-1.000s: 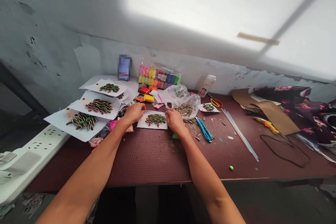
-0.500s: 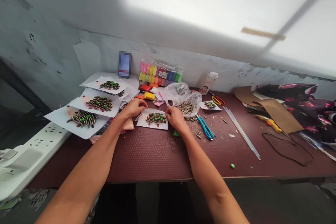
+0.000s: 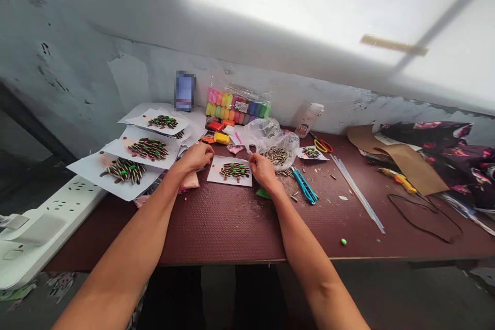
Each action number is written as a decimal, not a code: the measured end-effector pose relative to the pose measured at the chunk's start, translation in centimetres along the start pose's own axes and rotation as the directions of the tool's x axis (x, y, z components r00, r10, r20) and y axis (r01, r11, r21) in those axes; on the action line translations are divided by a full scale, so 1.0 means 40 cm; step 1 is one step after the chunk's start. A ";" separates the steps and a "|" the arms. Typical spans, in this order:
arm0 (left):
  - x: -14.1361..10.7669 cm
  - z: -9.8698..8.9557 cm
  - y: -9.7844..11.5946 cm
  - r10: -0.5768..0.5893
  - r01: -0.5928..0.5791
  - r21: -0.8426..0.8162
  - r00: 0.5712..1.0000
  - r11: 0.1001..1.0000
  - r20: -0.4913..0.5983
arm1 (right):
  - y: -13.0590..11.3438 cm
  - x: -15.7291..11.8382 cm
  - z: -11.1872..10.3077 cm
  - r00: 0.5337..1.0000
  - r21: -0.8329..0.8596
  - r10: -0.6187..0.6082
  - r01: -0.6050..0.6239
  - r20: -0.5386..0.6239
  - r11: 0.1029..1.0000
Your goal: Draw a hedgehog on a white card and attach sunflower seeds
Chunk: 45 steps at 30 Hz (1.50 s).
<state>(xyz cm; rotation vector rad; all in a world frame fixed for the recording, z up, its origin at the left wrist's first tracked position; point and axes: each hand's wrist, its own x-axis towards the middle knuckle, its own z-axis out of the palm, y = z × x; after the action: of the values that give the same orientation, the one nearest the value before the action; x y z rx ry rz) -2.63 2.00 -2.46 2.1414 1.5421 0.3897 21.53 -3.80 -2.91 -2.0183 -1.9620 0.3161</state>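
A small white card (image 3: 229, 180) bears a hedgehog picture, its back covered in striped sunflower seeds with green dots. The thumb and fingers of my right hand (image 3: 264, 169) are closed on the card's right edge. Just beyond the upper left corner is my left hand (image 3: 197, 157), fingers curled together; whether they pinch anything is hidden. Behind my right hand, sunflower seeds (image 3: 277, 157) spill from a clear plastic bag (image 3: 266, 133). Something green (image 3: 263, 193) lies partly under my right wrist.
Larger hedgehog sheets (image 3: 88, 169) overlap at left above a power strip (image 3: 67, 211). Rightward lie a blue cutter (image 3: 304, 185), scissors (image 3: 323, 145), glue sticks (image 3: 359, 196) and a yellow glue gun (image 3: 402, 180). Coloured clay packs (image 3: 235, 108) and a bottle (image 3: 309, 119) stand at the wall.
The card has shifted slightly right along with my right hand. My left hand has drawn back a little from over its corner. The view has tilted slightly.
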 end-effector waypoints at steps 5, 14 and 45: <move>0.013 0.016 -0.011 0.012 -0.006 0.117 0.999 0.993 -0.047 | 0.007 0.004 0.009 0.999 0.038 -0.024 0.026 -0.033 0.999; 0.015 0.012 -0.009 0.010 -0.005 0.103 0.999 0.995 -0.048 | 0.015 0.002 0.011 0.998 0.128 -0.028 0.036 -0.061 0.991; 0.015 0.012 0.014 0.027 -0.043 -0.357 0.998 0.933 -0.049 | 0.041 0.015 0.011 0.995 0.730 0.057 -0.101 0.084 0.676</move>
<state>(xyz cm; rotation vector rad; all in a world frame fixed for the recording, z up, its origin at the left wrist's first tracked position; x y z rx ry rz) -1.76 2.33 -2.60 1.8863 1.3352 0.6783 22.92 -3.21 -3.88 -1.5419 -1.4071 1.0130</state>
